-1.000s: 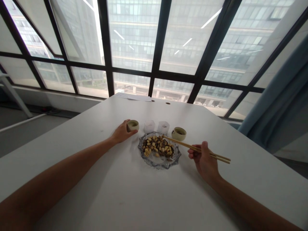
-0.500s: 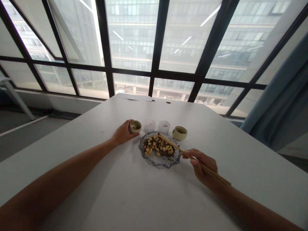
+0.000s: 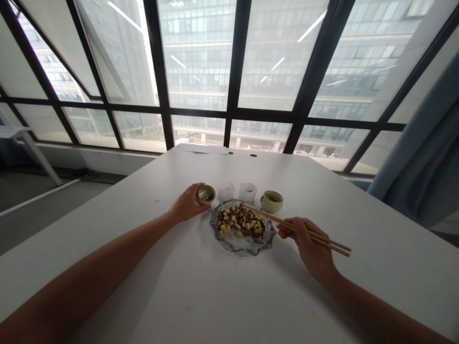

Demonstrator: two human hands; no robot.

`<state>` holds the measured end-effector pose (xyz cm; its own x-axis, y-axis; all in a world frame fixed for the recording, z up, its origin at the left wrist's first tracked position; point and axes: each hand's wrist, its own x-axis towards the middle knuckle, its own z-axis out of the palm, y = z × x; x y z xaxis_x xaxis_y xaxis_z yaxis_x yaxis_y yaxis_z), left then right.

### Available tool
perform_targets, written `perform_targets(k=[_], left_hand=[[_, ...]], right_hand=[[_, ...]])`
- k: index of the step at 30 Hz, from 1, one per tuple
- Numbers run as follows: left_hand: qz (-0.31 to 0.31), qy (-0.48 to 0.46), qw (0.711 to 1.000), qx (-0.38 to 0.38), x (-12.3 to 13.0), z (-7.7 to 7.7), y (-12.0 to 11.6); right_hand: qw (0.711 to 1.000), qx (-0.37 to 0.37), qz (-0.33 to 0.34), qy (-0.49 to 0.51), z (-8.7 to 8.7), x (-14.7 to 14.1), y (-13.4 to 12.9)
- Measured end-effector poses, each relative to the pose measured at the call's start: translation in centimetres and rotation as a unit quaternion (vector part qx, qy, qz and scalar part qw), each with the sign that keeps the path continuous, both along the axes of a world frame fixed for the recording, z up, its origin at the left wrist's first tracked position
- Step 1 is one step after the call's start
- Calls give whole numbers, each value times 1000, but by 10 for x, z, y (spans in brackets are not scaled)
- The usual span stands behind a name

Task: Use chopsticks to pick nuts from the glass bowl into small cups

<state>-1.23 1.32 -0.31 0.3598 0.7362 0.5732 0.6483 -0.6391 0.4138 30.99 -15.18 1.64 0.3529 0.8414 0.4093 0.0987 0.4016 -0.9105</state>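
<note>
My left hand (image 3: 190, 202) is closed round a small green cup (image 3: 206, 196), tilted toward me, with a few pale pieces inside. In my right hand (image 3: 310, 241) is a pair of chopsticks (image 3: 283, 222), their tips over the far part of a scalloped glass plate (image 3: 229, 246). On that plate lies a pile of nuts (image 3: 247, 222), pistachio-like, mixed with dark striped seeds (image 3: 237, 218). Whether the tips grip a piece is too small to tell. Just behind the plate stand two translucent white cups (image 3: 226, 191) and a second green cup (image 3: 271, 201).
All of this stands on a white table (image 3: 201, 286). Papers (image 3: 202, 149) lie at its far edge near two round holes. Beyond are dark-framed windows, with a blue curtain (image 3: 412, 162) at the right and another white table (image 3: 14, 131) at the left.
The view has shifted slightly, so the table things sit a little lower and further right. The chopsticks' rear ends have spread apart, and their tips remain over the plate's far part.
</note>
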Motion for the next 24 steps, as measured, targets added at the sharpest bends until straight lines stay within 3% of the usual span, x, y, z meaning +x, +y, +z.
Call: perform_targets(k=[3,7,11,16,19,22,24], left_hand=[[-6,1,1000,7,0,0,-1],[5,-4,1000,1,0,-1,1],[31,-47,998,-34,-1,-4,6],[70,-84,985,-131,-7,-3,11],[88,-52,983,-153,-8,11,16],[94,12,992,-86,8,36,19],[70,70,994,-40,33,52,19]], right_hand=[[993,-41,25,106,-3,4,7],[981,-72,38,175,-6,7,13],[982,-74,34,172,-6,6,11],[991,-65,12,113,-3,2,7],[997,-43,-4,70,-1,5,9],[999,0,-37,13,0,14,14],[996,34,-69,-33,-1,21,19]])
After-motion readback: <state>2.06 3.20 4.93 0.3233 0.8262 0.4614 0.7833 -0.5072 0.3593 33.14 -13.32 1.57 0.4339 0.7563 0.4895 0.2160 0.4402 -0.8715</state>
